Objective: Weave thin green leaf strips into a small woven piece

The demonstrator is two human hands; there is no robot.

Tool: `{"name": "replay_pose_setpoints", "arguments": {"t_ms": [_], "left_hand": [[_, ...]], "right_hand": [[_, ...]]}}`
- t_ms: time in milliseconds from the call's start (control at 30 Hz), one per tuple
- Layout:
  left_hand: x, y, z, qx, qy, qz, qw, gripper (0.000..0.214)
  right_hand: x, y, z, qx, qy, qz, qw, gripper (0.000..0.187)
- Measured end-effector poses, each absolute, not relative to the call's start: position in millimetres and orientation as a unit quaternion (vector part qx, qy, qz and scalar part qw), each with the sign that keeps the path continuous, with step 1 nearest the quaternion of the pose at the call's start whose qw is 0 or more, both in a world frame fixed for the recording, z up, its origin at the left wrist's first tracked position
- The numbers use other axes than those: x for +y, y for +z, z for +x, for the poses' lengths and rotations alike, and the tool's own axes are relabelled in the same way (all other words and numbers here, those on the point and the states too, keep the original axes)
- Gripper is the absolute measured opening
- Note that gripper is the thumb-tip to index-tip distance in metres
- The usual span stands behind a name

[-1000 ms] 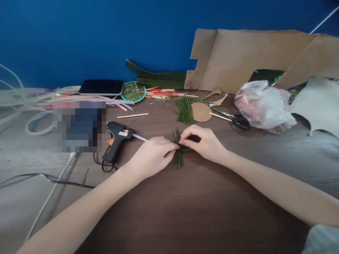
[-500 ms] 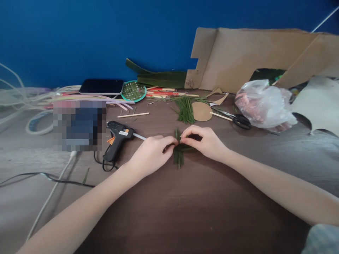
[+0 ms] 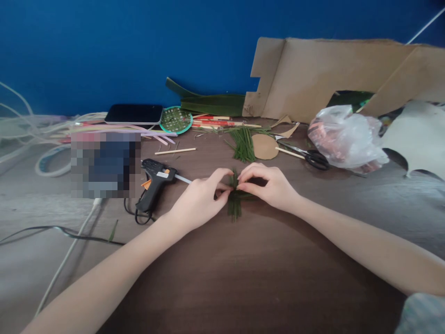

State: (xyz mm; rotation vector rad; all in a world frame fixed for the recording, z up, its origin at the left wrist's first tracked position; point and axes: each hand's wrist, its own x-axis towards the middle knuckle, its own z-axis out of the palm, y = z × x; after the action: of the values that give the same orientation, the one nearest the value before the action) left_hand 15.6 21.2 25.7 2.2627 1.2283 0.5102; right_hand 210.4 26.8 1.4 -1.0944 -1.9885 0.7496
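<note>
Crossed green leaf strips (image 3: 234, 208) lie on the brown table between my hands, some running lengthwise and some sideways. My left hand (image 3: 203, 199) is at their left side, thumb and fingers curved and touching the strips near the crossing. From the right, my right hand (image 3: 273, 185) pinches the strips with thumb and forefinger. The fingertips hide the middle of the crossing. A bundle of cut green strips (image 3: 243, 144) and a round cardboard disc (image 3: 265, 146) lie just beyond the hands.
Left of my left hand lies a black glue gun (image 3: 155, 185) with its cord. Behind are a stick (image 3: 175, 151), a phone (image 3: 134, 114) and a green-rimmed round piece (image 3: 176, 119). Scissors (image 3: 314, 158), a plastic bag (image 3: 349, 139) and folded cardboard (image 3: 302, 76) are at the right.
My left forefinger has lifted and opened away from the thumb, near the strips. My right hand stays pinched in almost the same place.
</note>
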Motion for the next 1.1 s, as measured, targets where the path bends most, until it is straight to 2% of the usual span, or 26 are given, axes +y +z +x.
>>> {"name": "replay_pose_setpoints", "arguments": {"t_ms": [167,533,767,900,1000,1100], "left_hand": [[22.0,24.0,14.5,0.419,0.181,0.869,0.193,0.017],[21.8,14.6,16.7,0.361,0.177,0.909,0.106,0.017],[19.2,5.4,22.5,0.365,0.171,0.915,0.025,0.016],[17.9,3.0,23.4,0.368,0.171,0.914,0.013,0.012],[17.6,2.5,23.5,0.372,0.177,0.911,0.02,0.015],[17.9,2.4,23.9,0.391,0.199,0.897,0.055,0.017]], "right_hand": [[26.0,0.4,209.9,-0.789,0.258,-0.404,0.385,0.014],[26.7,3.5,210.3,-0.803,0.239,-0.363,0.407,0.016],[28.3,4.8,209.3,-0.792,0.261,-0.402,0.379,0.029],[30.4,2.0,206.0,-0.784,0.23,-0.47,0.335,0.015],[32.1,-0.6,204.5,-0.805,0.208,-0.465,0.304,0.005],[33.4,-2.3,204.6,-0.817,0.197,-0.461,0.284,0.006]]}}
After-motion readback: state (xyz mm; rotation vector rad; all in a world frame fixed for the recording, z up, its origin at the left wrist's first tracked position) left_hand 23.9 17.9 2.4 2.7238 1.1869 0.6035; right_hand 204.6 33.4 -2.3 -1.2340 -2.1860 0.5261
